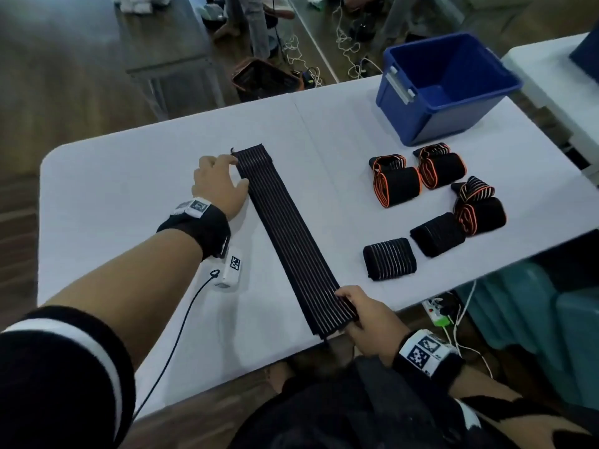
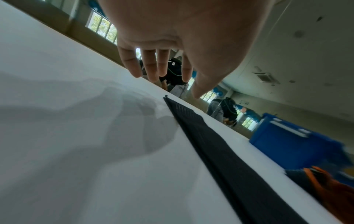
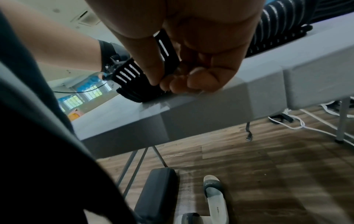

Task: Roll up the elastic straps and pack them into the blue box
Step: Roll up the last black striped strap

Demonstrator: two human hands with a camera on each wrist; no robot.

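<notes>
Black wristband (image 1: 201,230) on each wrist, each carrying a white block with black-and-white square markers (image 1: 423,350). Thin black cable (image 1: 175,338) loops off the left unit. Black sleeve with white stripe (image 1: 74,343), dark clothing, bare forearms.

table (image 1: 129,189) left: open | right: 5 rolled straps (image 1: 434,202), blue box (image 1: 418,102)

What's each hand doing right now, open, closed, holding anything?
Left hand: open, fingers spread beside the far end of the flat strap.
Right hand: pinching the strap's near end at the table edge.

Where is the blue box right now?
In the head view the blue box sits at the table's far right corner, just behind the orange-edged rolled straps.
</notes>
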